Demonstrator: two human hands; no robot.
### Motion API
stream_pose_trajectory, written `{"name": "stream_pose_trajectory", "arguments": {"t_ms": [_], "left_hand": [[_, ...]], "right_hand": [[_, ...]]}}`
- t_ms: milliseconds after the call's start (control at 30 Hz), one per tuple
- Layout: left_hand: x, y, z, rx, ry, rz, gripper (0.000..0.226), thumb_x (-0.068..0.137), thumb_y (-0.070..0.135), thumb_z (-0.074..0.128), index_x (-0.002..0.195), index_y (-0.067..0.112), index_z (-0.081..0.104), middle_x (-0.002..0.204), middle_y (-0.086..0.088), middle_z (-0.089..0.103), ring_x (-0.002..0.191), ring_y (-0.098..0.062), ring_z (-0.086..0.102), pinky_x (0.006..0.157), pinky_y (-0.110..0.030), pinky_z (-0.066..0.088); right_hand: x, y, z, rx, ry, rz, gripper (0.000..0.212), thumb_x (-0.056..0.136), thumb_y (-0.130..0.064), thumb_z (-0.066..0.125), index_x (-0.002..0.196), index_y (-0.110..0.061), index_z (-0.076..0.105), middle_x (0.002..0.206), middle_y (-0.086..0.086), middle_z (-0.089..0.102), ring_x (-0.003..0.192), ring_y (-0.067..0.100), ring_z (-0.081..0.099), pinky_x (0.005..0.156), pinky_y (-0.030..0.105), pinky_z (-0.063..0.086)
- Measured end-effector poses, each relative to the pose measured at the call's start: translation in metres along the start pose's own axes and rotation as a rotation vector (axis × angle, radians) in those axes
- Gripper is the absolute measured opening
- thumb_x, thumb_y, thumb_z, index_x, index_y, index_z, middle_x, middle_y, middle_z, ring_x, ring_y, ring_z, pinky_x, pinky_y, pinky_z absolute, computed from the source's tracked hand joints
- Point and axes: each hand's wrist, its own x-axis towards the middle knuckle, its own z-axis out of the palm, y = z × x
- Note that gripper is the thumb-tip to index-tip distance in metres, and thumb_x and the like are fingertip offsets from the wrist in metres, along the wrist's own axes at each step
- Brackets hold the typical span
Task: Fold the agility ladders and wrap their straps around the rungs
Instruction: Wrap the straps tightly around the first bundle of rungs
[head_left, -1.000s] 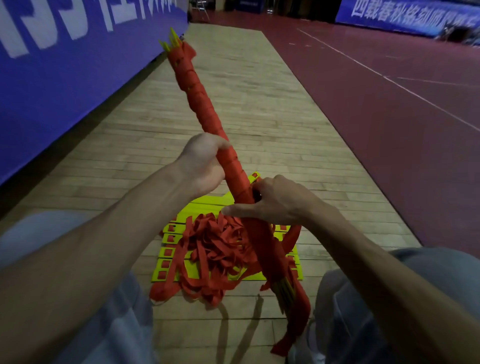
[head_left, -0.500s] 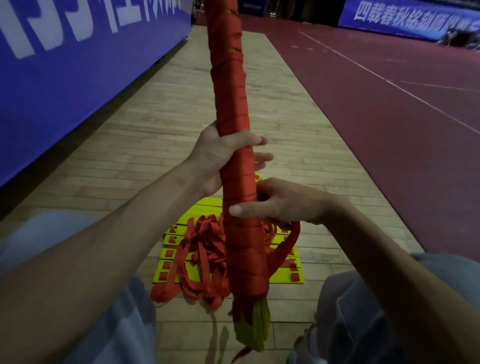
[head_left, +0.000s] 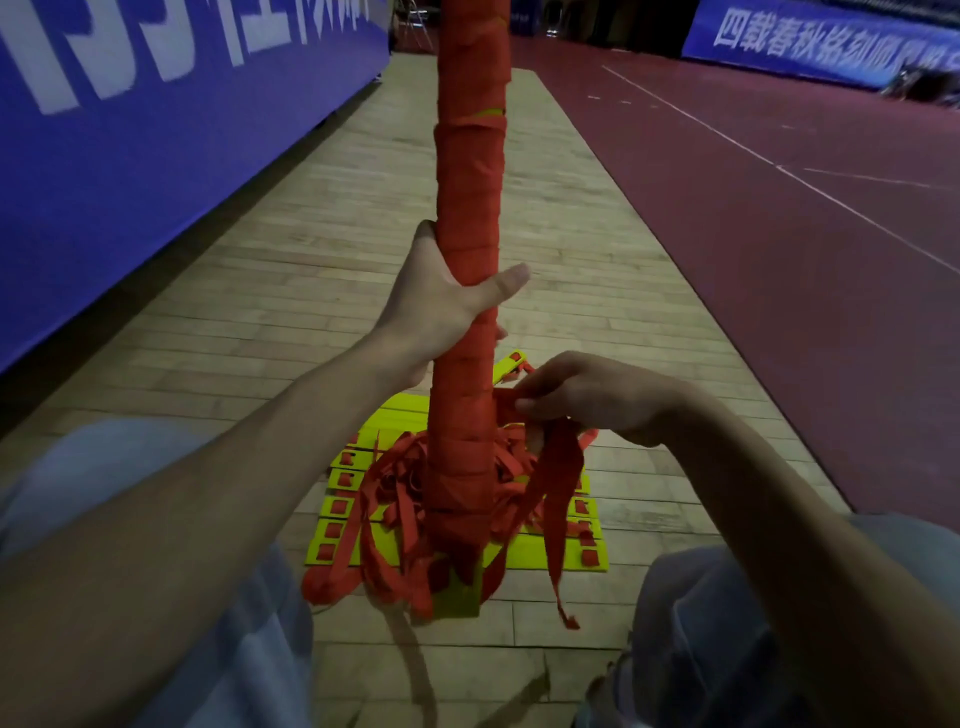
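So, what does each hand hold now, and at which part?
The left hand grips the wrapped ladder bundle around its middle. The right hand pinches the loose strap where it leaves the bundle.

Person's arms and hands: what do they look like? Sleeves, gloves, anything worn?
Both bare: left hand, right hand. No gloves, rings or watch visible, and no sleeve shows on either arm up to the frame edge. Pale blue-grey trousers cover the knees.

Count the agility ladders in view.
2. The wrapped ladder stands upright in the left hand. The folded ladder lies on the floor at its foot, under loose straps. None seems hidden.
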Motion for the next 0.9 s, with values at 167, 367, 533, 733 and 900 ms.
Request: {"name": "stream_pose_trajectory", "arguments": {"t_ms": [167, 367, 533, 733, 900], "left_hand": [[0.005, -0.008, -0.004, -0.008, 0.098, -0.028, 0.051, 0.084, 0.022, 0.077, 0.115, 0.011, 0.037, 0.095, -0.004, 0.058, 0.063, -0.024, 0.066, 0.058, -0.039, 0.060], [0.004, -0.008, -0.005, -0.107, -0.023, -0.262, 0.014, 0.096, 0.004, 0.053, 0.109, 0.000, 0.054, 0.086, -0.013, 0.059, 0.078, -0.029, 0.066, 0.065, -0.037, 0.055], [-0.007, -0.005, 0.000, -0.161, -0.163, -0.344, 0.013, 0.094, -0.008, 0.049, 0.095, 0.003, 0.056, 0.089, -0.018, 0.056, 0.085, -0.033, 0.059, 0.066, -0.038, 0.056], [-0.004, -0.006, 0.001, -0.261, -0.202, -0.368, 0.052, 0.083, -0.014, 0.062, 0.131, -0.003, 0.046, 0.096, -0.014, 0.059, 0.081, -0.022, 0.061, 0.054, -0.029, 0.057], [-0.006, 0.007, -0.001, -0.316, -0.263, -0.270, 0.030, 0.071, -0.008, 0.068, 0.096, 0.007, 0.060, 0.075, -0.004, 0.051, 0.070, -0.016, 0.054, 0.064, -0.029, 0.051]], "right_hand": [[0.003, -0.006, 0.013, 0.088, 0.132, -0.008, 0.040, 0.106, -0.021, 0.041, 0.071, -0.007, 0.053, 0.058, 0.002, 0.049, 0.045, 0.009, 0.041, 0.047, 0.021, 0.036], [0.007, -0.008, 0.025, -0.124, 0.145, 0.041, 0.078, 0.085, -0.071, 0.051, 0.071, 0.005, 0.059, 0.059, 0.007, 0.045, 0.045, 0.013, 0.039, 0.047, 0.025, 0.035], [0.009, -0.004, 0.035, -0.286, 0.150, 0.017, 0.086, 0.064, -0.086, 0.053, 0.080, -0.004, 0.070, 0.064, 0.011, 0.059, 0.058, 0.021, 0.054, 0.062, 0.036, 0.045], [0.016, -0.001, 0.045, -0.218, 0.202, -0.002, 0.074, 0.069, -0.080, 0.059, 0.087, -0.009, 0.069, 0.082, 0.012, 0.069, 0.074, 0.022, 0.065, 0.073, 0.038, 0.055], [0.015, -0.001, 0.030, -0.316, 0.269, -0.015, 0.035, 0.074, -0.055, 0.075, 0.072, -0.021, 0.065, 0.068, 0.000, 0.062, 0.065, 0.017, 0.057, 0.057, 0.028, 0.042]]}}
